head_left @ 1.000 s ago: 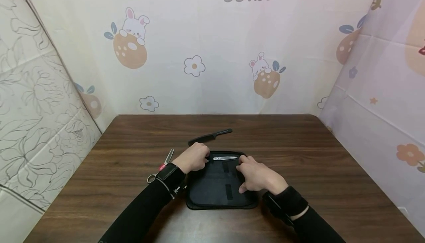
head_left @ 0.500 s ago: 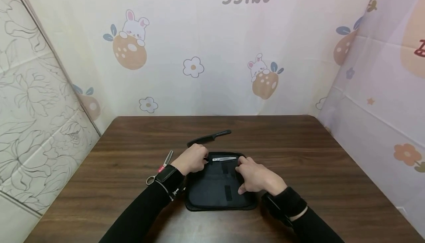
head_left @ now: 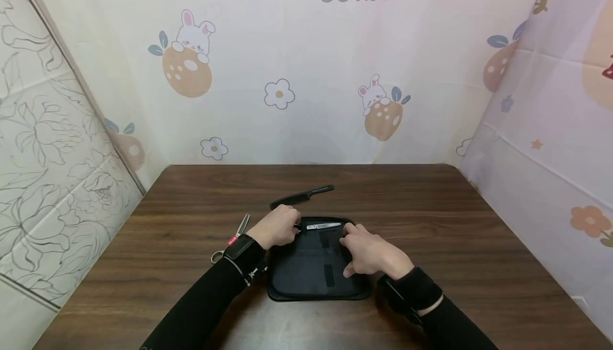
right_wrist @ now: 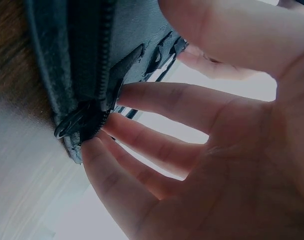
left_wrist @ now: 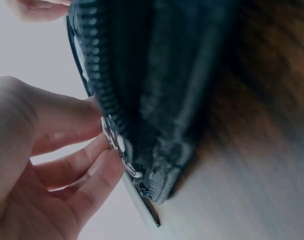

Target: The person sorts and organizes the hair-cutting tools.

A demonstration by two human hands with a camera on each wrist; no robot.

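A black zip case (head_left: 306,273) lies opened out on the table, its flap with dark straps showing. Along its far edge lies a pair of silver scissors (head_left: 324,226), blades pointing right. My left hand (head_left: 278,226) is at the far left corner, thumb and fingertips pinching the scissors' handle end, which is mostly hidden by the hand; silvery loops show beside the fingertips in the left wrist view. My right hand (head_left: 375,251) rests at the case's right side, fingers nearly straight, fingertips touching the rim beside the zip (right_wrist: 104,65) and thumb held apart.
A black comb (head_left: 301,198) lies behind the case. Left of the left forearm is a second pair of scissors (head_left: 243,226) with a red tag. The wooden table (head_left: 431,201) meets a printed curtain (head_left: 297,137) at the back.
The camera tilts slightly. Both hands, the case, the comb and the scissors keep their places.
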